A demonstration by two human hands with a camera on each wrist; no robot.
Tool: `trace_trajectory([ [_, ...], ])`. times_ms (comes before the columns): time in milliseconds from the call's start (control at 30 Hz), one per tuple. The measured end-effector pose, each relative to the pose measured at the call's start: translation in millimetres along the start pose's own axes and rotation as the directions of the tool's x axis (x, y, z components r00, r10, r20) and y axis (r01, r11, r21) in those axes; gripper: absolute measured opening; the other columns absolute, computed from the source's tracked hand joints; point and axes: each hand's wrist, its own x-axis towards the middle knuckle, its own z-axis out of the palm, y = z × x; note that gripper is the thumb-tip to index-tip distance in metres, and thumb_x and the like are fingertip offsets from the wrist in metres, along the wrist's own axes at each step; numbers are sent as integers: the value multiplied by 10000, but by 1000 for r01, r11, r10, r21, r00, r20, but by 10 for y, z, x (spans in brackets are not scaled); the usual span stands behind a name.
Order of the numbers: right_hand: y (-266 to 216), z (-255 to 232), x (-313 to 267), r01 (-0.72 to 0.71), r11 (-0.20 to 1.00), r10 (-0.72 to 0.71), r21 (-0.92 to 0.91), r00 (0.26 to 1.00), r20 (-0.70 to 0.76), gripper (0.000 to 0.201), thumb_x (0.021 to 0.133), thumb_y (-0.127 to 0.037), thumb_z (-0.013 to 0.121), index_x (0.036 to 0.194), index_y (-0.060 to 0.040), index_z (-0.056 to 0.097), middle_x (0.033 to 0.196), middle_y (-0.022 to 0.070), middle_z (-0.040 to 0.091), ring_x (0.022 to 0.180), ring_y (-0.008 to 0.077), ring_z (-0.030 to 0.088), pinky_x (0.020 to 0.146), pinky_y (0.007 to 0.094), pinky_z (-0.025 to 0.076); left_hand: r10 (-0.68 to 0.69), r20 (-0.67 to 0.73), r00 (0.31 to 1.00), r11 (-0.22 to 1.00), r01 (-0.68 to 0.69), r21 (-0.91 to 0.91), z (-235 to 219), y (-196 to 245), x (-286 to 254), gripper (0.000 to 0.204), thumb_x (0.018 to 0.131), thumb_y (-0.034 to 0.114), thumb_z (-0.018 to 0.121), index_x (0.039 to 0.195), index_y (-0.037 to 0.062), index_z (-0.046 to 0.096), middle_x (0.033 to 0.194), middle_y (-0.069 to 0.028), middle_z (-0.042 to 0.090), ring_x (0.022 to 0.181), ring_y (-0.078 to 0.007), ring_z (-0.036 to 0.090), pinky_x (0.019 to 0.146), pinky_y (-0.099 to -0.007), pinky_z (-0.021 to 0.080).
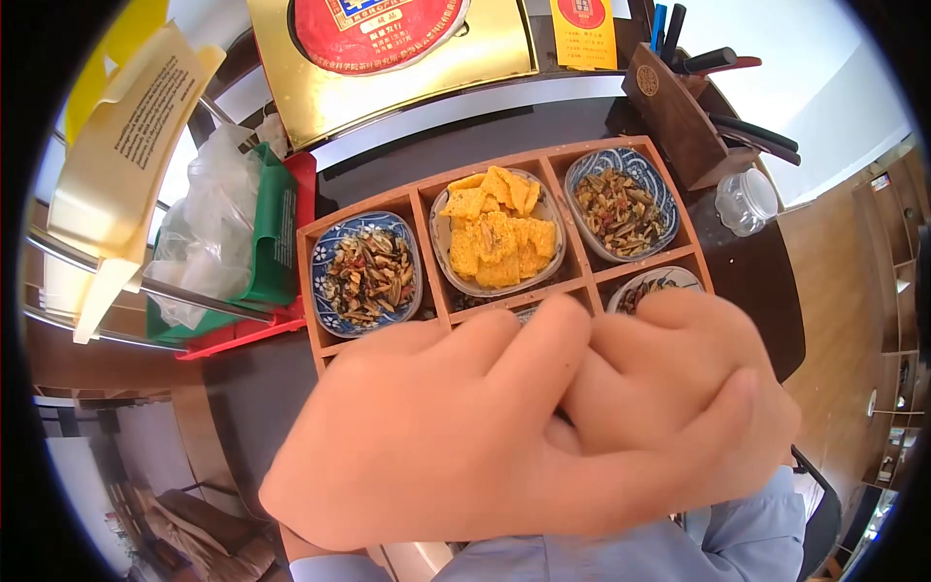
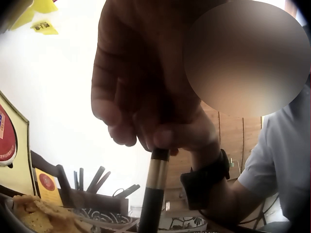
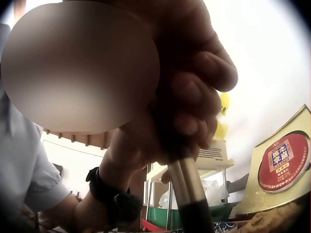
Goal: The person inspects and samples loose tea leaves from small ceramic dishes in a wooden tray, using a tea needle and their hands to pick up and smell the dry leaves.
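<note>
In the head view my left hand [image 1: 417, 436] and right hand [image 1: 689, 339] come together over the front of a wooden divided tray [image 1: 427, 218], fingers curled and overlapping. Below them, in both wrist views, a black rod [image 2: 153, 204] with a shiny metal band points downward, its top inside the hands; they grip it together. The rod's lower end is cut off at the frame edge. Behind the hands stand a bowl of yellow crisps [image 1: 499, 247] and blue-patterned bowls of mixed dried bits [image 1: 369, 276]. The hands hide the tray's front compartments.
A gold box [image 1: 388, 97] with a red round pack lies at the back. To the left is a green bin [image 1: 267, 233] with plastic bags beside a metal-railed rack. A wooden pen holder [image 1: 679, 116] and a small clear jar [image 1: 747, 202] stand at the right.
</note>
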Motion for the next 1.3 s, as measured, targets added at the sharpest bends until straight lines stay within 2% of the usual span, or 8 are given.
trace_trajectory([
  [133,-214,-229,-577,-31,999,30,-29,999,-20,175,740,-77,522,842,52,464,521,41,424,399,120,448,351,249,309,-207,87,974,973,214,-82,-73,92,44,344,607,244,687,927,150,603,606,-64,501,499,-199,519,435,-266,388],
  [233,-251,-26,-408,-58,997,57,-47,998,-35,169,748,-73,515,841,58,463,518,40,421,399,122,452,353,249,311,-350,166,922,919,373,-131,-187,238,122,338,572,273,698,791,26,629,600,-103,557,521,-259,563,487,-304,410],
  [333,-175,183,-170,-81,993,76,-83,995,-63,164,756,-69,508,839,64,461,515,40,418,400,124,456,355,250,313,-332,166,929,927,354,-126,-201,220,139,331,571,269,697,784,26,626,598,-102,551,518,-260,558,484,-306,406],
  [433,-156,-268,61,-175,977,172,-124,985,-28,174,760,-74,506,836,73,455,532,42,437,411,130,472,363,253,329,-312,169,935,935,334,-121,-203,194,144,320,571,262,694,773,25,621,593,-101,542,512,-261,552,478,-308,400],
  [700,-173,-41,323,-154,987,155,-50,988,18,169,756,-78,511,827,66,458,540,46,437,412,129,468,365,253,329,-276,203,939,944,305,-126,-176,148,110,292,569,244,686,744,23,609,582,-98,520,497,-264,534,463,-315,386],
  [1000,-256,-283,-161,-123,992,120,40,991,65,163,751,-83,516,814,57,462,551,50,437,414,126,463,368,253,330,-233,232,945,955,267,-127,-156,79,78,262,567,224,677,711,21,596,570,-94,494,480,-268,514,446,-323,369],
  [1100,-121,-54,209,-111,992,107,58,992,73,161,749,-85,518,810,53,463,555,52,437,414,126,461,369,253,330,-214,231,949,961,247,-124,-137,111,118,255,567,219,675,704,20,593,567,-93,489,476,-268,510,443,-325,365],
  [1300,-301,-235,-172,-99,987,85,127,990,113,157,746,-88,522,802,47,466,562,55,437,416,124,457,371,253,330,-417,147,897,905,425,-32,-12,268,143,255,562,220,675,697,20,592,569,-94,493,477,-266,511,442,-322,365],
])
